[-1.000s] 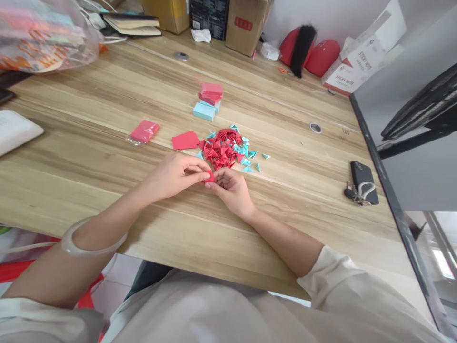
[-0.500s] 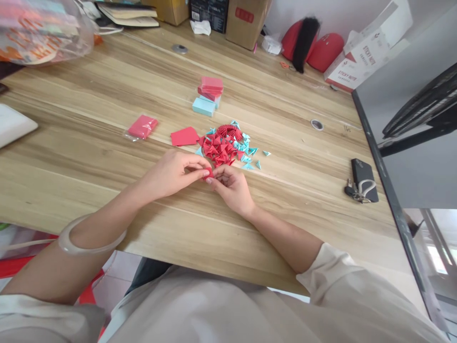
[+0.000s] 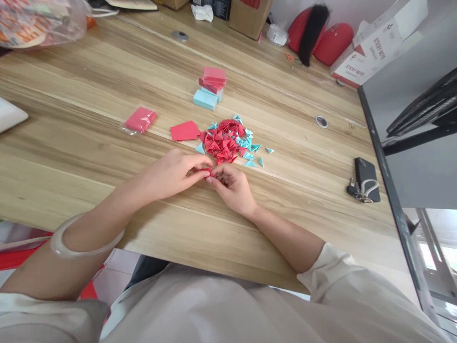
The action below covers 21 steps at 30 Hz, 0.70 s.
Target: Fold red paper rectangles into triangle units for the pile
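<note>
A small red paper piece (image 3: 208,173) is pinched between the fingertips of my left hand (image 3: 178,174) and my right hand (image 3: 233,189), low over the table. Just beyond them lies a pile of folded red paper triangles (image 3: 222,145), with light blue triangles (image 3: 250,145) along its right side. A curved row of joined red pieces (image 3: 231,126) rests at the back of the pile. Flat red paper sheets (image 3: 184,131) lie to the left of it. My fingers partly hide the held piece, so its exact shape cannot be made out.
Stacked red packs (image 3: 214,76) and a light blue pack (image 3: 204,99) lie behind the pile. A wrapped red pack (image 3: 140,119) is at the left. Keys (image 3: 359,191) and a black case (image 3: 367,174) are at the right. Boxes (image 3: 250,18) stand at the back.
The camera view has shifted slightly, so the far objects sit higher in the picture. Both hands still hold the red piece, and their fingers have moved only a little.
</note>
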Tool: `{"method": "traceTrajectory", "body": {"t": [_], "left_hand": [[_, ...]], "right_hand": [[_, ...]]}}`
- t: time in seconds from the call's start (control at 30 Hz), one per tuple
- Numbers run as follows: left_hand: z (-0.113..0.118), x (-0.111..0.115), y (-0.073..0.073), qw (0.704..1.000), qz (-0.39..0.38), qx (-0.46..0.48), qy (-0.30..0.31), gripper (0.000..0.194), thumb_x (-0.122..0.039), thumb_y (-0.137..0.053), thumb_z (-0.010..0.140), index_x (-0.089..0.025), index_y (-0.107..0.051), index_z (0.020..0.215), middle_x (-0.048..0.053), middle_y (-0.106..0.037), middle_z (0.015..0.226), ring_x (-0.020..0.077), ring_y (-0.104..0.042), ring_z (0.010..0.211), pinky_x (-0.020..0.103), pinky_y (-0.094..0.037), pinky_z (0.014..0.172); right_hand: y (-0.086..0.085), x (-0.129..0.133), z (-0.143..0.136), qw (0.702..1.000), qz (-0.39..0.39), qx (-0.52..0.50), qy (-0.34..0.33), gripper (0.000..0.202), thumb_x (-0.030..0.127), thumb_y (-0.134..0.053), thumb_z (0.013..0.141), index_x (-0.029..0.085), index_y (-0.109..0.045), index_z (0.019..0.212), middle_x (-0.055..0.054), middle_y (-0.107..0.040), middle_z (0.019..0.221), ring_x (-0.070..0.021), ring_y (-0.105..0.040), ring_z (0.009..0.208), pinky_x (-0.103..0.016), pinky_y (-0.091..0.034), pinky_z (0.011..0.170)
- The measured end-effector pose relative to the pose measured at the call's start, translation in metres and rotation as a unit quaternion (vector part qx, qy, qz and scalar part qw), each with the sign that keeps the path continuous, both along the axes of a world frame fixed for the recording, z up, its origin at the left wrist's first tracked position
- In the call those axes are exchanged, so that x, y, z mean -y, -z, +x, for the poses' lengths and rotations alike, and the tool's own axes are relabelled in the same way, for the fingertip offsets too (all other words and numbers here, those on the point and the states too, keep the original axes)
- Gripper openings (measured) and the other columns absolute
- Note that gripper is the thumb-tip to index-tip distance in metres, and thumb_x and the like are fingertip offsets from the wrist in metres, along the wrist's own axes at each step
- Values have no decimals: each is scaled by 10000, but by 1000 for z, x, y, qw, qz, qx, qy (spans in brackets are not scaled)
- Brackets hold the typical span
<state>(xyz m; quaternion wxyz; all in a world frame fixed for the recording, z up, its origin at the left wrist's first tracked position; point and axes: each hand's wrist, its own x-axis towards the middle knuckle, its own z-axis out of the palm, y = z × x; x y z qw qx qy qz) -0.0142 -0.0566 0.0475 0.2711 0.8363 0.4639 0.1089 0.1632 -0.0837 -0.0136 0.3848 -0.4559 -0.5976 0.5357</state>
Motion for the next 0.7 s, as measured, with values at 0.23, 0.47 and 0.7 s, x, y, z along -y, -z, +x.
{"method": "traceTrajectory", "body": {"t": [0.23,0.47,0.7], "left_hand": [[-6,1,6,997,15,-72,39,337,-406,-392,952,-222,-660,862,20,-662,713,119,-527,568,243,-264,543],[-10,5,8,995,8,-75,57,323,-380,-384,955,-215,-624,814,25,-659,738,130,-564,612,264,-280,544],[-9,8,3,990,3,-122,65,345,-396,-352,968,-206,-618,856,37,-664,810,139,-590,669,261,-292,567]], "right_hand": [[-1,2,1,999,7,35,-12,179,341,-602,817,164,-581,836,6,-590,732,-33,-477,593,-183,-402,572],[-11,4,1,997,27,72,-24,146,301,-611,803,157,-596,819,8,-578,691,-31,-456,577,-175,-404,551],[-14,5,1,995,41,88,-30,159,311,-606,816,152,-610,810,0,-585,704,-24,-435,568,-171,-389,532]]}}
